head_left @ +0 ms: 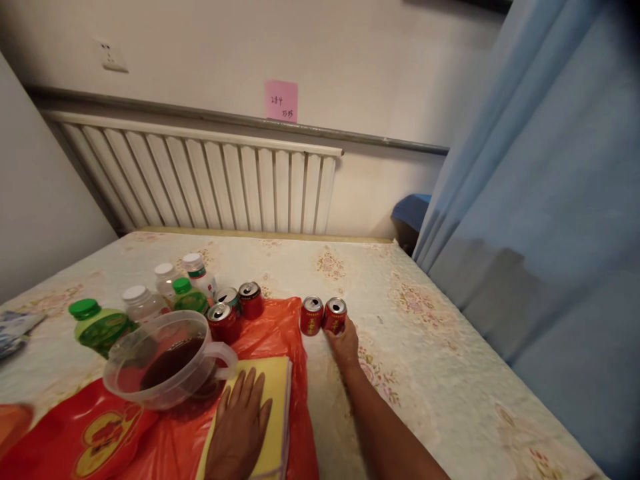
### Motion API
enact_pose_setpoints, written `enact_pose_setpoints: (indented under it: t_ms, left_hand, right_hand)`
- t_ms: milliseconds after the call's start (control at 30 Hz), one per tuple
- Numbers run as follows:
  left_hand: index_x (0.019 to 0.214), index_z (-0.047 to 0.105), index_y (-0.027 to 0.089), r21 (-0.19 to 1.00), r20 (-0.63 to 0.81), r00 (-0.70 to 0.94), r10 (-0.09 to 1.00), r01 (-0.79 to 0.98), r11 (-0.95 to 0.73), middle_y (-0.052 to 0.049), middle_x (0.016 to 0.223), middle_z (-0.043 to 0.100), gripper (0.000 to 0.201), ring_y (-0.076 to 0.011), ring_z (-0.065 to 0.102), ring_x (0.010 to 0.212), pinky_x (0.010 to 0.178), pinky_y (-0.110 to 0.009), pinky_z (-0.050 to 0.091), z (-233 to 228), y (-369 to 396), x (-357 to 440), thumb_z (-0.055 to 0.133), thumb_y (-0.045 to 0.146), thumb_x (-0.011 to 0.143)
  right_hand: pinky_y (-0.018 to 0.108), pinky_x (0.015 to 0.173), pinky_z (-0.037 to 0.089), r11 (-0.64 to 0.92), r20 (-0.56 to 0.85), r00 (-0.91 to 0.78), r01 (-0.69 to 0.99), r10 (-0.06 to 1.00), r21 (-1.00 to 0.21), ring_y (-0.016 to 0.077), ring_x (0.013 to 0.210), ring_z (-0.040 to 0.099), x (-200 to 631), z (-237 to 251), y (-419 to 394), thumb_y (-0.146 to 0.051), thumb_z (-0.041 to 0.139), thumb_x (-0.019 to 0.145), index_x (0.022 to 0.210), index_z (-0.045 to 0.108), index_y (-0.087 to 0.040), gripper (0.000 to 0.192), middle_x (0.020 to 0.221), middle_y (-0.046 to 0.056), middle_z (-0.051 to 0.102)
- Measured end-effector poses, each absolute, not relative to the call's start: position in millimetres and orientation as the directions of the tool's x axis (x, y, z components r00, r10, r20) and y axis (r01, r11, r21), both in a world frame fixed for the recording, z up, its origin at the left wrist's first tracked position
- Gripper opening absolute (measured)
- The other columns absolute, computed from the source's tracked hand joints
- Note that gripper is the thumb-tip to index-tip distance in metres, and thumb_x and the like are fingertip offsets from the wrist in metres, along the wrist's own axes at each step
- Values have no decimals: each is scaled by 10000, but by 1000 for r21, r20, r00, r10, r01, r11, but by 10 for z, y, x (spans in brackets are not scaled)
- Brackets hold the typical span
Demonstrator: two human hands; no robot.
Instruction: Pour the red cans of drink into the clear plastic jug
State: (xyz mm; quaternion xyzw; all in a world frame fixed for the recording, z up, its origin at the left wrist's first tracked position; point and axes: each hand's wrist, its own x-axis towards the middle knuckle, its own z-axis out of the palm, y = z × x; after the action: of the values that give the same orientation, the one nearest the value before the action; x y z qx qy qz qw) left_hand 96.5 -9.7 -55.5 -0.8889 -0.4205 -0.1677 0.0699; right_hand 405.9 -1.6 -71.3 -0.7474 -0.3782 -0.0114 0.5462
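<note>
My right hand (345,343) is closed around the lower part of a red drink can (335,309), which stands upright with its top opened. Close beside it on the left is another opened red can (312,315). My left hand (243,420) lies flat, fingers stretched, on a folded yellow cloth (274,400). That cloth rests on a red plastic sheet (303,407). Just beyond the left hand stands a clear plastic jug (125,373) with a handle, holding dark brown liquid (175,363).
Behind the jug are several cans, including a red can (251,301), and bottles, among them a green-capped bottle (100,327). A red tray (60,427) lies at front left. A radiator (225,177) lines the wall; a blue curtain (550,200) hangs at right.
</note>
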Motion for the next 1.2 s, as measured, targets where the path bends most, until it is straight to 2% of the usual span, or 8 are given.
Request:
enact_pose_setpoints:
  t_ms: [333,833,1200]
  left_hand:
    - [1327,574,179,21,367,589,720,769,-639,-117,1420,551,478,-331,454,1341,1085,-531,327,-573,-95,958,438,396,923]
    - [1335,569,180,-6,378,595,709,768,-641,-102,1437,535,488,-326,446,1352,1076,-528,354,-575,-81,964,431,406,924]
    - [1338,569,168,8,342,591,730,775,-632,-120,1436,533,490,-331,446,1353,1080,-544,349,-571,-74,971,424,391,927]
  right_hand:
    - [345,792,485,-107,424,710,571,563,-814,293,1011,605,4062,-710,-23,-333,687,644,1172,611,-190,552,1064,81,695]
    - [375,851,485,-65,436,708,559,556,-826,300,1058,589,4045,-694,-35,-334,713,650,1229,583,-194,610,1139,89,663]
    - [394,864,505,-16,398,736,484,547,-875,294,1058,610,4069,-785,-7,-333,712,618,1293,538,-194,711,1162,98,664]
